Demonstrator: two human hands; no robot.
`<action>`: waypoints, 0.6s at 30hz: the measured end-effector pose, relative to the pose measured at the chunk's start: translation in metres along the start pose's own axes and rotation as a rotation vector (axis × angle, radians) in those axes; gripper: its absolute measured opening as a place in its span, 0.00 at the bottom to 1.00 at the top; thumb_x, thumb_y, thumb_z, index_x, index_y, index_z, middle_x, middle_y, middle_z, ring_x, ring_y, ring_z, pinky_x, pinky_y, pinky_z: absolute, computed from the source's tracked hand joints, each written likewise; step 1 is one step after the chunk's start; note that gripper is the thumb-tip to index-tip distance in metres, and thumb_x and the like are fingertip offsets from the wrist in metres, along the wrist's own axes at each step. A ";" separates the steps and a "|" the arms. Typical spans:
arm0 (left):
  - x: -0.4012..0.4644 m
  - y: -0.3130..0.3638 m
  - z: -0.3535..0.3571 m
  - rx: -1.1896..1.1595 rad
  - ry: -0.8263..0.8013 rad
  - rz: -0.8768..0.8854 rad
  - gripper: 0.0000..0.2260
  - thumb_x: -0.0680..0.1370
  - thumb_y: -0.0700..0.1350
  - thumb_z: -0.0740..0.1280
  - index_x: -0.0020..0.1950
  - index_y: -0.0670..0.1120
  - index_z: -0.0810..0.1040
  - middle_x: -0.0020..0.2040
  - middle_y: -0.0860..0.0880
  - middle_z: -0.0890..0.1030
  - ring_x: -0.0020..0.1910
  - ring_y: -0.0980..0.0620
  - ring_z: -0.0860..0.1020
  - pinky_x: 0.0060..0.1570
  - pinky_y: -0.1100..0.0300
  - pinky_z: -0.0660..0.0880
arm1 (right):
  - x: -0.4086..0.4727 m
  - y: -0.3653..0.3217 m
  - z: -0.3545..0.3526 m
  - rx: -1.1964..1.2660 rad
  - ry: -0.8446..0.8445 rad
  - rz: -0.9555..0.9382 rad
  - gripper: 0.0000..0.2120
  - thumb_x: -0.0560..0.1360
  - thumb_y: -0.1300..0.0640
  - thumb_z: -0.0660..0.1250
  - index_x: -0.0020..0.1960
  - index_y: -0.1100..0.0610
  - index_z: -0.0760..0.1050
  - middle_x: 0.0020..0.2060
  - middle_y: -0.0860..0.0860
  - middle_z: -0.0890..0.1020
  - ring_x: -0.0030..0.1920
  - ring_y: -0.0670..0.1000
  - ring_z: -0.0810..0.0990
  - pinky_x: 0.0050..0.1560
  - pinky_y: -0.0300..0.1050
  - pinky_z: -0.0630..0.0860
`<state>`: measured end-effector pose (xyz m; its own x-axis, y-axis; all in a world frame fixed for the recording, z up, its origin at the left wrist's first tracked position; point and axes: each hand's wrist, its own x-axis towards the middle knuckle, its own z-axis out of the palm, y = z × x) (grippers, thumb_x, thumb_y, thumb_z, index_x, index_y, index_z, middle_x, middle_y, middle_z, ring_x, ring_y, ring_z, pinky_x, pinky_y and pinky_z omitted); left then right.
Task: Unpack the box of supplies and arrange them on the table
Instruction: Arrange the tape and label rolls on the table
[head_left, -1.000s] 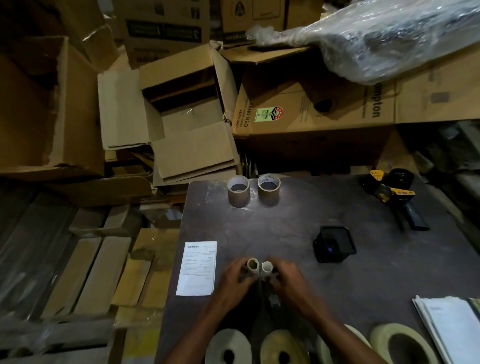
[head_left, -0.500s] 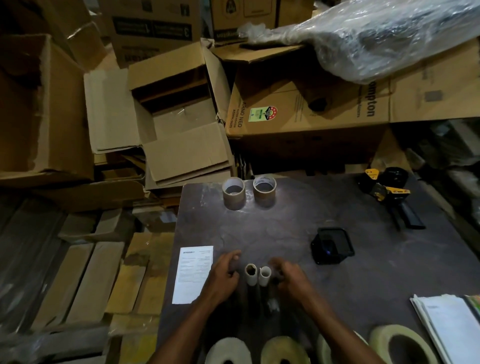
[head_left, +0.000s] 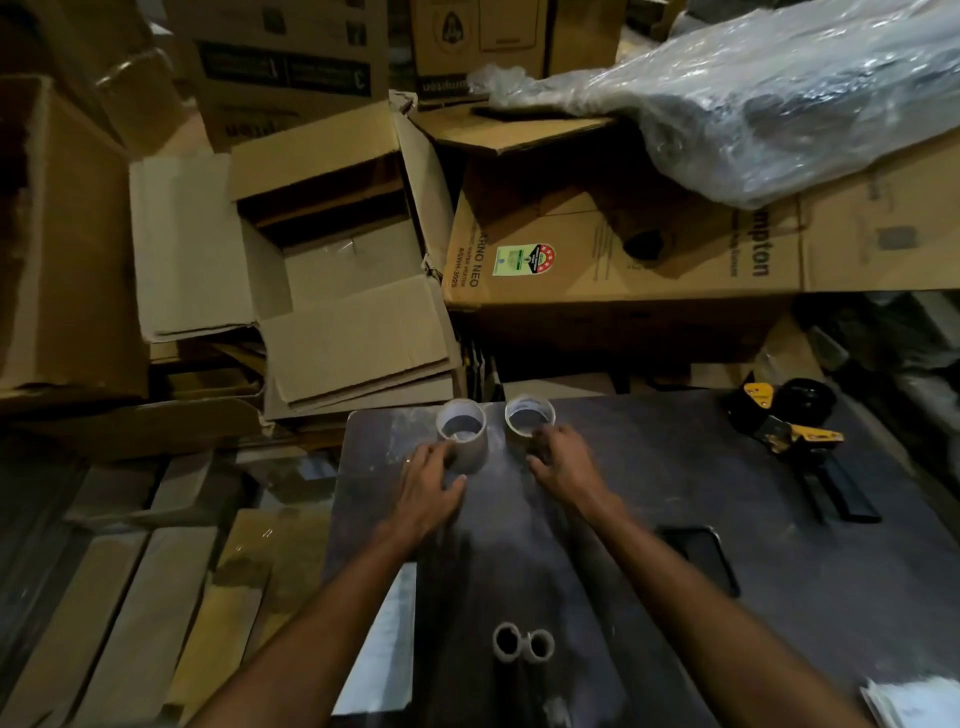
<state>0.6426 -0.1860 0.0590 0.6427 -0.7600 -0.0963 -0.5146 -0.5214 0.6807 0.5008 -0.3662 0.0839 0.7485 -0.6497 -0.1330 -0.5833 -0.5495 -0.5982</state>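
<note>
Two brown tape rolls stand upright side by side at the far edge of the dark table (head_left: 649, 467). My left hand (head_left: 431, 483) reaches the left tape roll (head_left: 462, 434); its spread fingers touch the roll's left side and the thumb lies below it. My right hand (head_left: 563, 467) rests its fingertips on the near side of the right tape roll (head_left: 530, 415). Neither roll is lifted. Two small cardboard tubes (head_left: 522, 644) stand together near the table's front, between my forearms.
A white paper sheet (head_left: 384, 649) lies at the table's left edge. A black square object (head_left: 701, 556) sits right of my right forearm, and a yellow-black tape dispenser (head_left: 789, 428) lies far right. An open cardboard box (head_left: 337, 270) stands beyond the table among stacked cartons.
Both hands let go of the two small tubes and moved forward to the two tape rolls at the far edge. The camera view tilted toward the far side.
</note>
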 end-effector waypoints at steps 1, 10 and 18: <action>0.011 -0.001 -0.002 0.042 -0.002 0.000 0.24 0.76 0.51 0.67 0.71 0.52 0.66 0.68 0.47 0.67 0.69 0.45 0.67 0.67 0.46 0.70 | 0.011 -0.001 0.001 -0.032 0.008 0.010 0.22 0.74 0.53 0.68 0.67 0.54 0.71 0.62 0.56 0.75 0.62 0.57 0.74 0.62 0.50 0.73; 0.089 0.012 -0.002 0.275 -0.113 -0.129 0.39 0.74 0.61 0.66 0.80 0.51 0.53 0.81 0.48 0.49 0.79 0.41 0.47 0.75 0.43 0.54 | 0.085 -0.006 0.014 -0.299 -0.195 -0.010 0.40 0.74 0.44 0.69 0.79 0.49 0.52 0.78 0.57 0.51 0.77 0.62 0.51 0.74 0.60 0.58; 0.111 0.006 0.011 0.245 -0.206 -0.134 0.37 0.74 0.57 0.68 0.79 0.52 0.54 0.80 0.45 0.52 0.77 0.38 0.54 0.73 0.41 0.61 | 0.095 0.000 0.017 -0.278 -0.244 0.033 0.40 0.73 0.49 0.70 0.78 0.49 0.53 0.77 0.57 0.53 0.76 0.61 0.55 0.73 0.58 0.62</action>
<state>0.7039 -0.2776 0.0443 0.5984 -0.7277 -0.3351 -0.5704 -0.6807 0.4597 0.5771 -0.4190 0.0579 0.7612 -0.5440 -0.3531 -0.6471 -0.6733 -0.3577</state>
